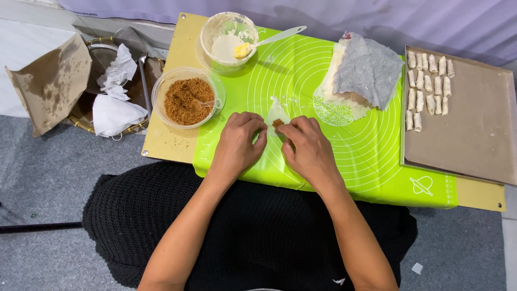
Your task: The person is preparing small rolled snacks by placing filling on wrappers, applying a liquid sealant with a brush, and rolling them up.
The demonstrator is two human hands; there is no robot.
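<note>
Grey carpet surrounds our low desk (167, 141), most of it covered by a green silicone mat (371, 156). At far left, a woven basket (81, 121) holds crumpled white paper (114, 102) and brown paper (51, 83). Next come a clear tub of brown crumbly filling (188, 99) and, behind it, a bowl of pale paste (227, 39) with a yellow-tipped brush (258, 44). At centre, our left hand (237, 143) and right hand (308, 151) meet over a small pale wrapper (277, 112) lying on the mat, a dab of filling (278, 123) showing between them; the fingertips of both hands are drawn together, pinching the wrapper's near edge around the filling. Further right, a stack of wrappers (344, 99) lies under a grey cloth (369, 67). At far right, a brown tray (474, 134) carries some sixteen finished rolls (428, 86) in one corner; we judge the work well begun, with most of the tray unfilled and many wrappers left.
</note>
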